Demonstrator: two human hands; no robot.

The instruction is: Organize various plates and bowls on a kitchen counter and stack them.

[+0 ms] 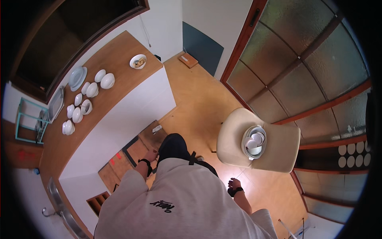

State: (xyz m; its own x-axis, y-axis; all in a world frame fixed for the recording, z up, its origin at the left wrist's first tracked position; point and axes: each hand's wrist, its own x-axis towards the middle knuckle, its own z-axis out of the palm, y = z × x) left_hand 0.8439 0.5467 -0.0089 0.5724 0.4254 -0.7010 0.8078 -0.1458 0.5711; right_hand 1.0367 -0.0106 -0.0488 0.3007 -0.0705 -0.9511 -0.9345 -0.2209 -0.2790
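My left hand [151,155] hangs beside my dark trousers, with a black band on its wrist. Its fingers are partly hidden, and nothing can be seen in it. My right hand [235,182] hangs out over the tiled floor, fingers loosely bent and holding nothing; a black band circles that wrist too. Ahead of it stands a beige padded chair [282,149]. An oval tub [243,146] sits on the seat, with several white bowls or cups [256,139] piled inside. On the wooden counter [125,44] to my left, several white bowls [92,89] stand in groups.
A white bowl with brownish pieces [139,61] stands near the counter's end. Pale plates [77,78], a teal rack [18,125] and a sink [53,191] line the left side. Glass-paned doors [286,68] border the right. A brown box [188,60] lies on the floor ahead.
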